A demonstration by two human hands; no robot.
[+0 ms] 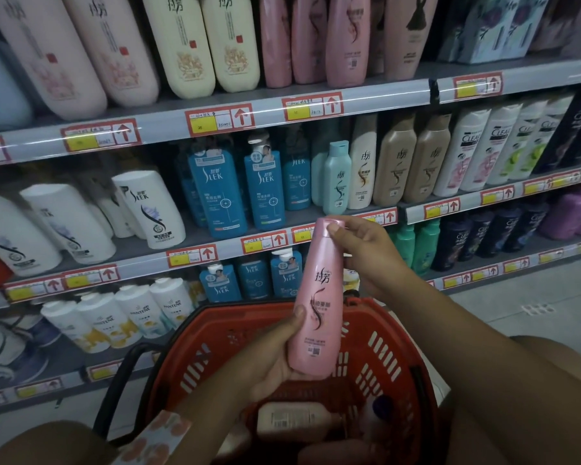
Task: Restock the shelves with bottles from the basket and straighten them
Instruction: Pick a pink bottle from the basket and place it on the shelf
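My left grip (275, 350) clasps one smooth pink bottle (317, 297); my right grip (366, 250) pinches its cap above the slotted red basket (393, 333).

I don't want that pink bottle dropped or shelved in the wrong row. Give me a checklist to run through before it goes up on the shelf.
1. Body grip: left hand holds the pink bottle around its lower half. Ok.
2. Top steadied: right hand pinches the cap. Ok.
3. Label faces the person and reads upright. Ok.
4. Matching row: pink bottles of similar look stand on the top shelf. Ok.
5. Free slot in that row: bottles stand close together, depth behind hidden. Cannot tell.
6. Stock left: a beige bottle lies in the red basket. Ok.
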